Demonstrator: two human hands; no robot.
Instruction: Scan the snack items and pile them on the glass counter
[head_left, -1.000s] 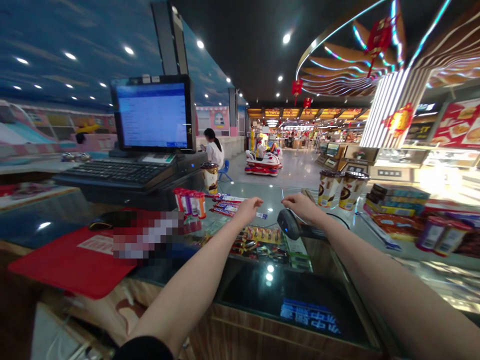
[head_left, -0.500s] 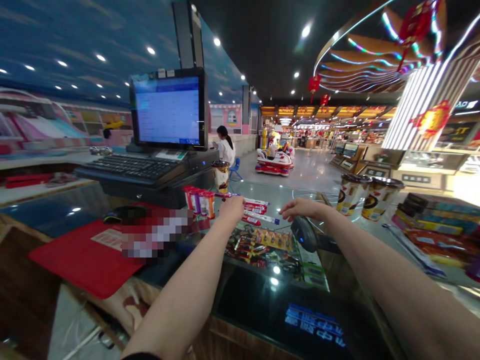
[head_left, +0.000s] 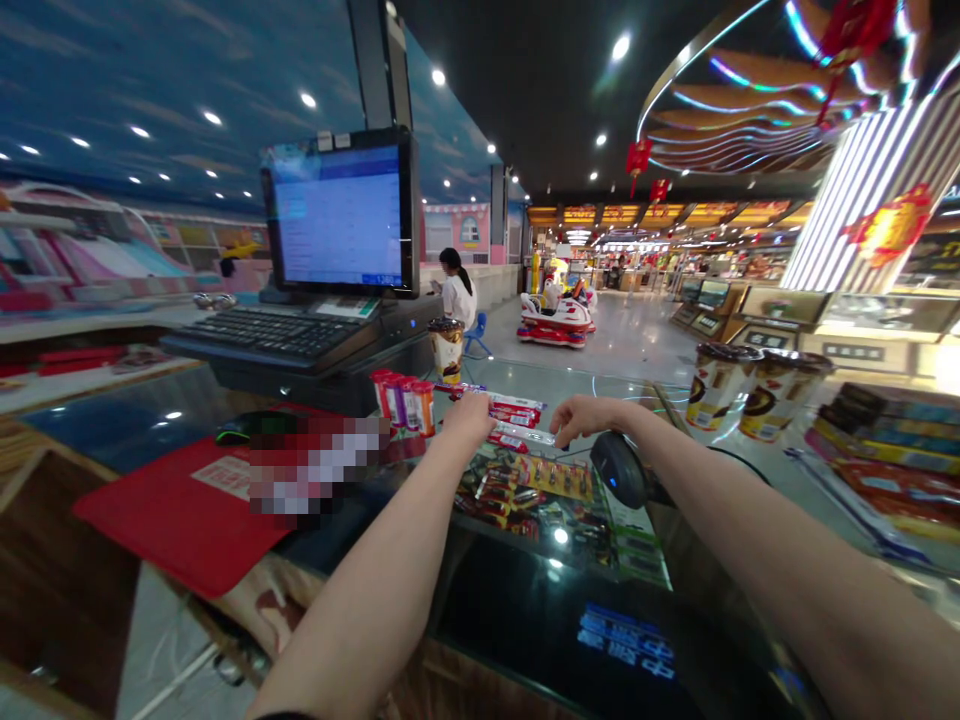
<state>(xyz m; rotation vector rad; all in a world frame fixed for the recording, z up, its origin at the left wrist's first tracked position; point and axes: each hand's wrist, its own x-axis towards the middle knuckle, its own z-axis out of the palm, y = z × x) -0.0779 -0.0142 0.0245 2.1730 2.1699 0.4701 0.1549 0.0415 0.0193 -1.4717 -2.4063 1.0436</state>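
Observation:
Both my arms reach forward over a glass counter [head_left: 600, 385]. My left hand [head_left: 469, 415] lies on a row of red and blue wrapped candy bars [head_left: 517, 407]; I see only its back, the fingers are hidden. My right hand [head_left: 589, 413] is beside it, fingers stretched to the left with the tips on a long wrapped bar [head_left: 525, 436]. A black barcode scanner [head_left: 621, 468] with a blue light lies right under my right wrist. Small coloured tubes [head_left: 401, 403] stand just left of my left hand.
A till monitor [head_left: 341, 215] and keyboard [head_left: 270, 335] stand at the left, with a red mat [head_left: 165, 510] and a mouse [head_left: 244, 428] in front. Two lidded paper cups [head_left: 750, 395] and stacked snack boxes [head_left: 892, 420] are at the right. A seated person [head_left: 456, 295] is far behind.
Both hands have moved down and to the left onto the candy bars. The view has turned left, so the cups and boxes sit further to the right.

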